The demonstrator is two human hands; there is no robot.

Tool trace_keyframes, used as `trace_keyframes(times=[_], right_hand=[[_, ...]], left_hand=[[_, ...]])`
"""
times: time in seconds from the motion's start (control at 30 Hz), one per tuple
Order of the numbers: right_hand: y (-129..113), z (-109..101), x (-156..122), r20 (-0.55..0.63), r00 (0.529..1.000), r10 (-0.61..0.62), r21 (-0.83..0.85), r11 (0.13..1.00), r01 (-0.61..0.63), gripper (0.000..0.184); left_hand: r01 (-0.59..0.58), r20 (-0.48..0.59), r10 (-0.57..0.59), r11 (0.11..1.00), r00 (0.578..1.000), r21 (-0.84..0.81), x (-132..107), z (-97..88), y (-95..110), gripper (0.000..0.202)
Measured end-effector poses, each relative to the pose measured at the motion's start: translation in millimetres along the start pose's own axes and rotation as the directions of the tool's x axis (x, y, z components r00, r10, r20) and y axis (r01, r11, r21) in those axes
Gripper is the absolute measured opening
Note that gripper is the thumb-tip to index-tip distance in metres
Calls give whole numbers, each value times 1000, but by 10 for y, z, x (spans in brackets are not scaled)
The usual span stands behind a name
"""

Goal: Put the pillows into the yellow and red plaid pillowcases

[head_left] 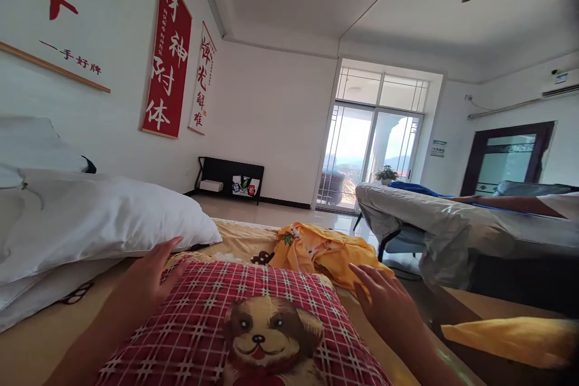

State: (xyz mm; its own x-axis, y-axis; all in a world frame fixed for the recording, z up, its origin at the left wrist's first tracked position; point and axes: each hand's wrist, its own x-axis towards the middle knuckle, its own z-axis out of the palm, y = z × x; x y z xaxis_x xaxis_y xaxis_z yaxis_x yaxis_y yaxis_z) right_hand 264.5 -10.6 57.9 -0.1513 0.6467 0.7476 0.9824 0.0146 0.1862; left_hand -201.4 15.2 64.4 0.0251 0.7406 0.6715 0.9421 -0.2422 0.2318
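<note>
A red plaid pillow (203, 307) with a dog picture lies in front of me on a yellow patterned bed sheet (244, 240). My left hand (158, 271) rests along the pillow's left edge, fingers stretched out, thumb apart. My right hand (382, 292) hovers by the pillow's right side, fingers spread and holding nothing. Just beyond that hand lies a crumpled yellow cloth (312, 247) with printed figures. White pillows (108, 211) are piled to the left, close to my left fingertips.
A plastic-covered table (407, 205) stands at the right, with another person's arm (506, 202) stretched over it. A yellow fabric piece (511, 341) shows at lower right. By the far wall is a low black shelf (226, 172); glass doors (371, 151) stand beyond.
</note>
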Motion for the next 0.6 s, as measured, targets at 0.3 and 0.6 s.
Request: trace_keyframes(times=[0.3,0.6], right_hand=[[-1311,246,1002,297,945,-137,178,980,86,39],[-1502,1349,196,497,857,-136,496,855,-152,49]], left_hand=[[-262,334,240,965,912,21,920,868,1212,57],[-69,529,179,973,829,-220,146,1894,800,53]])
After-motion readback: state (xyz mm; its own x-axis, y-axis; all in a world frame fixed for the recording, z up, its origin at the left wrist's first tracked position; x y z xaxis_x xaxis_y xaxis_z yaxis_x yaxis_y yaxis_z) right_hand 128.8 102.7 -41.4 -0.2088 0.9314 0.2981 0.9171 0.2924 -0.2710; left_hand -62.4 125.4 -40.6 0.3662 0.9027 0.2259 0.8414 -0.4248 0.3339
